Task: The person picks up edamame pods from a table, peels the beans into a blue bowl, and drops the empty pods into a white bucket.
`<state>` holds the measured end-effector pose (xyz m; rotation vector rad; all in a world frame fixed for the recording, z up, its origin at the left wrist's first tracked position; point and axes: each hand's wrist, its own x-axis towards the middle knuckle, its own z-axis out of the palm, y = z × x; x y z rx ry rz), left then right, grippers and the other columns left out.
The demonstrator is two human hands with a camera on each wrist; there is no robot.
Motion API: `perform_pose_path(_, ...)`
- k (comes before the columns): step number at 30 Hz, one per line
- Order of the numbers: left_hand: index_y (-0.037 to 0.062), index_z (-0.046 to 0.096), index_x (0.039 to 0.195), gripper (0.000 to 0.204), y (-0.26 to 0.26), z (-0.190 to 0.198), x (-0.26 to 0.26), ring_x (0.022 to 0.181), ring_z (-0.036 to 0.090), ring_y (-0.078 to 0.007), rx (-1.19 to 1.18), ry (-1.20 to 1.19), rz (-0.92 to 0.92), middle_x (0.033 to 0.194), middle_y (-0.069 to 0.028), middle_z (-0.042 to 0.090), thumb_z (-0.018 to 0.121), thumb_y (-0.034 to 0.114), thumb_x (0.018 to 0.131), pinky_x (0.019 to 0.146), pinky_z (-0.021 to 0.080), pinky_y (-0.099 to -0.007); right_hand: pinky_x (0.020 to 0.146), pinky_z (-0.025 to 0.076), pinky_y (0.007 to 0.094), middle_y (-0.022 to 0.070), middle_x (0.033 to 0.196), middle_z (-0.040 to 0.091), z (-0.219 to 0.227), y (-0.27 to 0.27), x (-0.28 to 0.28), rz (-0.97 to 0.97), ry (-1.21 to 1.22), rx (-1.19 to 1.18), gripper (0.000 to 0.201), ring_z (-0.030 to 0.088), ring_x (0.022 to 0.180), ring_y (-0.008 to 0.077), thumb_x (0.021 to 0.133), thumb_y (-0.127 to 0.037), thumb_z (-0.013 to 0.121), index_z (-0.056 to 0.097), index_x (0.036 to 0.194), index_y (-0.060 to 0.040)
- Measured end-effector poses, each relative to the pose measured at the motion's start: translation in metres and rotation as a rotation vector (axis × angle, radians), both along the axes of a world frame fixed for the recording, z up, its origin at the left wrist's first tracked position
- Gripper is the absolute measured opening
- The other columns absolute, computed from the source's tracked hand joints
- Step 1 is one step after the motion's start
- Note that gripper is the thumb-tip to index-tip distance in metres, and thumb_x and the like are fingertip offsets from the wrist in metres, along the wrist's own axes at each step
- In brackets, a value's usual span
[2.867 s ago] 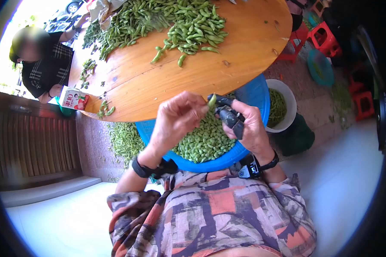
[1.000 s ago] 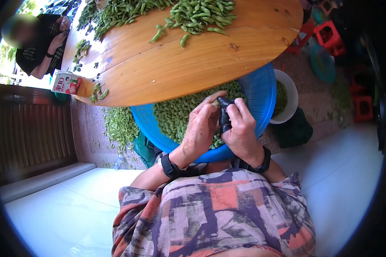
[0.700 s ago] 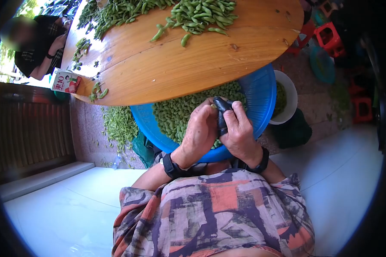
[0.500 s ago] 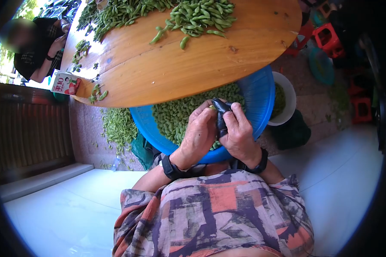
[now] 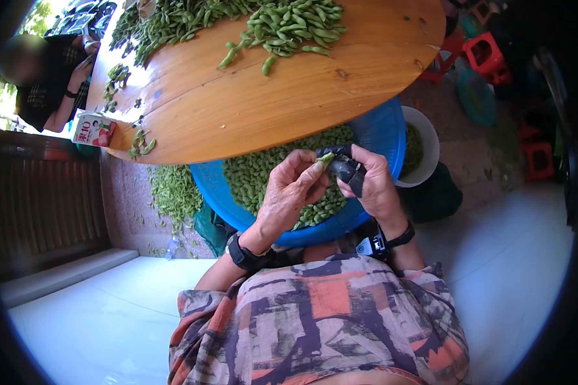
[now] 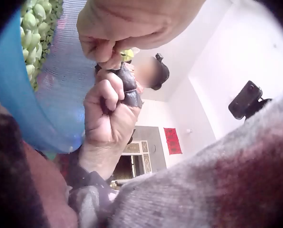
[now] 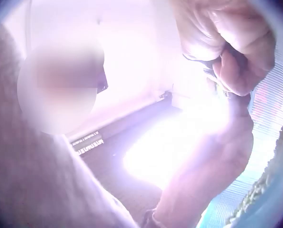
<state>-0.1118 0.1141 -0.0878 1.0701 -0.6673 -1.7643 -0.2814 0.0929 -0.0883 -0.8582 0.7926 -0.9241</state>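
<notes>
A green soybean pod shows between my two hands, above the blue basin. My left hand pinches it between thumb and fingers. My right hand, with black wrapping on its thumb and a finger, grips the pod's other end. In the left wrist view the pod peeks out where the fingertips meet, above the curled right fingers. Strong glare hides most of the pod in the right wrist view. Shelled green beans lie in the basin under both hands.
The wooden table overhangs the basin's far side and bears heaped pods and a drink carton. Empty-looking pods cover floor at left. A white bucket stands right. A person sits at far left.
Half a second ago my hands were pressed close together, largely hiding the pod. Now they are slightly apart, the right wrist has turned outward, and a pod shows at the fingertips.
</notes>
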Motion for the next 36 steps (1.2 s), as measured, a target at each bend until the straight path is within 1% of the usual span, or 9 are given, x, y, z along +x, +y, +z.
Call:
perform_pose_path(5,0.0064,0.056,0.089,0.019,0.002,-0.013,0.008,0.052,0.040,-0.0038,-0.097,-0.086,-0.101,0.066,0.0017,0.052,0.055,0.021,0.100,0.047,0.026,-0.0198,0.059,0.045,0.0265,0.0051,0.075,0.057,-0.002,-0.002,0.007,-0.147,0.587,-0.639,0.024,0.057,0.067,0.0153,0.081,-0.002,0.063,0.069,0.104,-0.0024)
perform_pose_path(13,0.0044,0.057,0.087,0.027,0.007,-0.004,0.005,0.056,0.041,-0.0023,-0.023,-0.095,-0.115,0.069,0.0031,0.052,0.052,0.026,0.102,0.049,0.030,-0.0182,0.066,0.049,0.0345,0.0146,0.082,0.058,0.007,0.010,0.020,-0.262,0.724,-0.762,0.030,0.060,0.074,0.0321,0.071,0.007,0.064,0.069,0.100,-0.0007)
perform_pose_path(19,0.0038,0.058,0.092,0.025,0.007,-0.005,0.007,0.057,0.042,-0.0025,-0.002,-0.012,-0.095,0.073,0.0013,0.056,0.051,0.026,0.102,0.049,0.030,-0.0177,0.056,0.045,0.0270,0.0012,0.072,0.057,-0.001,0.004,0.015,-0.156,0.493,-0.392,0.019,0.056,0.062,0.0125,0.082,-0.003,0.064,0.068,0.101,-0.0003)
perform_pose_path(21,0.0038,0.058,0.092,0.024,0.005,-0.002,0.009,0.056,0.041,-0.0027,-0.032,0.021,-0.135,0.074,0.0007,0.057,0.052,0.025,0.102,0.049,0.029,-0.0177,0.048,0.037,0.0192,-0.0044,0.072,0.055,-0.005,0.000,0.005,-0.005,-0.079,0.042,0.019,0.048,0.057,0.0017,0.090,-0.014,0.062,0.066,0.102,0.0000)
perform_pose_path(26,0.0044,0.062,0.098,0.017,0.002,0.000,0.011,0.068,0.051,-0.0050,0.008,0.124,-0.200,0.078,-0.0011,0.060,0.056,0.020,0.099,0.056,0.038,-0.0173,0.045,0.033,0.0164,-0.0038,0.072,0.054,-0.017,-0.002,0.000,0.006,-0.222,-0.039,0.035,0.044,0.053,0.0006,0.092,-0.031,0.063,0.062,0.108,0.0010)
perform_pose_path(28,0.0037,0.064,0.099,0.015,0.002,0.001,0.013,0.071,0.053,-0.0054,0.009,0.143,-0.228,0.078,-0.0010,0.061,0.058,0.017,0.098,0.059,0.041,-0.0188,0.045,0.035,0.0163,-0.0038,0.071,0.052,-0.001,0.001,-0.002,-0.105,-0.016,-0.025,0.062,0.045,0.054,0.0014,0.086,-0.056,0.065,0.061,0.108,0.0017)
perform_pose_path(30,0.0028,0.069,0.096,0.008,0.001,0.000,0.022,0.082,0.060,-0.0115,-0.489,-0.558,-0.422,0.084,-0.0035,0.065,0.066,0.008,0.090,0.072,0.049,-0.0248,0.049,0.040,0.0172,-0.0012,0.071,0.055,0.001,0.002,-0.026,-0.225,0.175,-0.415,0.085,0.050,0.057,0.0022,0.079,-0.079,0.052,0.061,0.105,0.0016)
perform_pose_path(33,0.0023,0.072,0.089,0.008,-0.014,0.029,0.037,0.094,0.064,-0.0187,-0.840,-0.750,-0.519,0.092,-0.0070,0.068,0.071,0.001,0.082,0.084,0.052,-0.0307,0.055,0.046,0.0327,0.0084,0.070,0.061,0.013,-0.008,-0.082,-0.652,0.934,-0.459,0.015,0.061,0.059,0.0197,0.087,-0.012,0.057,0.061,0.094,0.0008)
perform_pose_path(36,0.0010,0.072,0.092,0.011,-0.046,0.067,0.052,0.079,0.067,-0.0147,-0.781,-1.004,-0.309,0.086,-0.0076,0.071,0.065,-0.002,0.083,0.072,0.055,-0.0286,0.074,0.048,0.0488,0.0278,0.087,0.064,0.001,-0.020,-0.133,-0.586,1.532,-0.498,0.030,0.060,0.086,0.0465,0.076,0.005,0.050,0.059,0.103,0.0009)
